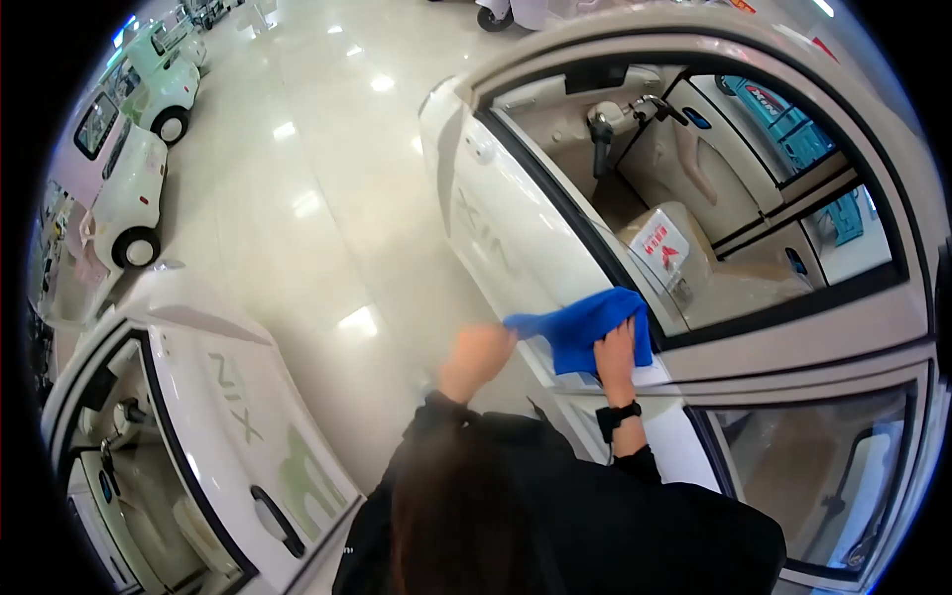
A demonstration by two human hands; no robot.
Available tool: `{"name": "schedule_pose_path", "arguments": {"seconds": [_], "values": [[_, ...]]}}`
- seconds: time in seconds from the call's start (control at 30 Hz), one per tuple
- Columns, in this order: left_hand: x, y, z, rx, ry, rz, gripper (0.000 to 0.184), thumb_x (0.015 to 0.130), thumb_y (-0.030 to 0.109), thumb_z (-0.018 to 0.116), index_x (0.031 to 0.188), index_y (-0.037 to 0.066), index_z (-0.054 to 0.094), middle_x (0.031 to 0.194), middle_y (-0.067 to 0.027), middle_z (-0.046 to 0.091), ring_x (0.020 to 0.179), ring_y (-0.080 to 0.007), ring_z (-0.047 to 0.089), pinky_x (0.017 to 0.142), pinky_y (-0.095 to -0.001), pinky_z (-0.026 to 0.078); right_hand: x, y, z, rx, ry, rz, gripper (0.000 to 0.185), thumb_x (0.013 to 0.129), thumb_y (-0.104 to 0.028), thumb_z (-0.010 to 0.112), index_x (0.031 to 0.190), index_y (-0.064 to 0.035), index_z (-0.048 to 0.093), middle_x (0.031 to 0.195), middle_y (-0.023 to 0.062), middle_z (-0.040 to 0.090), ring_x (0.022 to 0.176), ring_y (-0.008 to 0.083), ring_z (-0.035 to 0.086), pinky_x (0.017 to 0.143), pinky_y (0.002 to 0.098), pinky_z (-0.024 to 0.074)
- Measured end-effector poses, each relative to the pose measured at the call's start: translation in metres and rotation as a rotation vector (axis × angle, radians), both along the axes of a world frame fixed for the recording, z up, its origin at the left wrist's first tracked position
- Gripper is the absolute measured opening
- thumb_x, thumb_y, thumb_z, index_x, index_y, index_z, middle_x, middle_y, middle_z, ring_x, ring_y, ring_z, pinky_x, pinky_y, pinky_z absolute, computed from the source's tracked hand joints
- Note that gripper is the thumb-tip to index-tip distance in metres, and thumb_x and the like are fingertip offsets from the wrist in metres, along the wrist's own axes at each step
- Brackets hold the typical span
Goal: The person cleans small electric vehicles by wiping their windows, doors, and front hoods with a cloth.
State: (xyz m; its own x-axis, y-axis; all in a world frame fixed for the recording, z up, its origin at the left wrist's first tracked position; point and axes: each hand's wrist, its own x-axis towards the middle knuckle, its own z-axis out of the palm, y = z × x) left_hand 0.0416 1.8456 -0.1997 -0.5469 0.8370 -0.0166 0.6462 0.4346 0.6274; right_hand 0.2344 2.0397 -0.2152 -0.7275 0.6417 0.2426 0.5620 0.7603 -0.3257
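A bright blue cloth [580,325] is spread between my two hands over the door of a small white vehicle [516,218]. My left hand [478,359] is closed at the cloth's left corner, slightly blurred. My right hand [617,355] grips the cloth's right side, close to the lower edge of the door window [635,288]. Part of the right fingers is covered by the cloth. A black watch [619,420] sits on my right wrist.
A second white vehicle [238,397] with a black door handle [278,521] stands close on my left. Glossy tiled floor [347,218] runs between the two. More small vehicles [139,188] line the far left. A wrapped seat [674,243] shows through the window.
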Motion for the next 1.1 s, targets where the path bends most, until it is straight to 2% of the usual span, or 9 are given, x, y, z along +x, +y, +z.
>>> {"name": "schedule_pose_path", "arguments": {"seconds": [0.07, 0.2, 0.47, 0.73, 0.8, 0.83, 0.93, 1.0, 1.1], "values": [[-0.024, -0.011, -0.001, -0.031, 0.170, -0.077, 0.042, 0.096, 0.032, 0.048, 0.076, -0.002, 0.063, 0.074, -0.0224, 0.063, 0.072, -0.0417, 0.061, 0.066, -0.0493, 0.048, -0.034, 0.003, -0.005, 0.025, -0.026, -0.031, 0.060, 0.080, -0.002, 0.057, 0.138, 0.0016, 0.042, 0.141, 0.0251, 0.040, 0.134, 0.0445, 0.031, 0.114, 0.0465, 0.0256], [-0.054, -0.017, -0.008, -0.030, -0.030, -0.179, 0.039, 0.095, 0.030, 0.050, 0.075, -0.001, 0.064, 0.072, -0.0216, 0.063, 0.071, -0.0410, 0.061, 0.065, -0.0499, 0.048, -0.076, 0.002, -0.007, -0.005, -0.151, -0.024, 0.063, 0.079, -0.002, 0.057, 0.139, 0.0027, 0.040, 0.140, 0.0230, 0.041, 0.134, 0.0431, 0.031, 0.114, 0.0447, 0.0260], [-0.163, -0.020, -0.021, 0.038, -0.085, -0.117, 0.037, 0.096, 0.029, 0.049, 0.078, 0.000, 0.064, 0.072, -0.0217, 0.062, 0.070, -0.0418, 0.061, 0.063, -0.0513, 0.047, -0.184, 0.008, -0.047, -0.054, -0.142, -0.060, 0.068, 0.079, -0.003, 0.058, 0.142, 0.0022, 0.034, 0.144, 0.0251, 0.035, 0.134, 0.0456, 0.030, 0.115, 0.0463, 0.0245], [-0.331, 0.000, -0.025, -0.051, 0.000, -0.049, 0.033, 0.095, 0.028, 0.052, 0.080, 0.001, 0.063, 0.071, -0.0217, 0.062, 0.066, -0.0415, 0.061, 0.060, -0.0508, 0.046, -0.340, 0.034, -0.111, 0.132, 0.046, 0.105, 0.050, 0.076, -0.005, 0.059, 0.124, 0.0071, 0.053, 0.130, 0.0270, 0.050, 0.122, 0.0462, 0.044, 0.111, 0.0479, 0.0323], [-0.376, 0.000, -0.030, -0.165, -0.098, 0.059, 0.035, 0.095, 0.030, 0.051, 0.081, -0.001, 0.061, 0.075, -0.0244, 0.062, 0.074, -0.0443, 0.060, 0.066, -0.0525, 0.047, -0.383, 0.035, -0.157, -0.022, 0.014, 0.158, 0.052, 0.076, -0.006, 0.059, 0.125, 0.0066, 0.053, 0.130, 0.0266, 0.050, 0.123, 0.0461, 0.043, 0.110, 0.0487, 0.0321], [-0.398, 0.000, -0.030, -0.177, -0.091, 0.044, 0.035, 0.095, 0.030, 0.051, 0.081, -0.001, 0.061, 0.075, -0.0244, 0.062, 0.074, -0.0443, 0.060, 0.066, -0.0525, 0.047, -0.406, 0.036, -0.158, -0.148, -0.021, 0.226, 0.053, 0.076, -0.008, 0.060, 0.127, 0.0061, 0.052, 0.131, 0.0263, 0.050, 0.124, 0.0459, 0.042, 0.110, 0.0495, 0.0320], [-0.476, 0.001, -0.026, -0.146, -0.044, 0.074, 0.036, 0.096, 0.030, 0.050, 0.081, -0.001, 0.061, 0.076, -0.0251, 0.063, 0.077, -0.0443, 0.061, 0.068, -0.0526, 0.047, -0.488, 0.024, -0.127, -0.105, 0.040, 0.359, 0.053, 0.078, -0.012, 0.061, 0.127, 0.0045, 0.052, 0.131, 0.0247, 0.050, 0.126, 0.0452, 0.040, 0.109, 0.0491, 0.0324], [-0.515, -0.005, -0.013, -0.266, 0.014, 0.169, 0.037, 0.098, 0.030, 0.048, 0.084, -0.001, 0.063, 0.081, -0.0250, 0.064, 0.079, -0.0432, 0.061, 0.070, -0.0508, 0.047, -0.537, 0.031, -0.111, -0.121, 0.024, 0.364, 0.051, 0.079, -0.015, 0.061, 0.126, 0.0027, 0.052, 0.131, 0.0230, 0.050, 0.127, 0.0436, 0.039, 0.108, 0.0490, 0.0322], [-0.560, 0.003, 0.001, -0.053, -0.161, 0.310, 0.042, 0.100, 0.030, 0.045, 0.089, -0.004, 0.066, 0.084, -0.0232, 0.067, 0.079, -0.0400, 0.063, 0.071, -0.0433, 0.048, -0.613, 0.053, -0.072, -0.175, 0.104, 0.344, 0.049, 0.080, -0.016, 0.063, 0.125, 0.0006, 0.053, 0.132, 0.0218, 0.049, 0.127, 0.0411, 0.039, 0.108, 0.0471, 0.0330]]}}
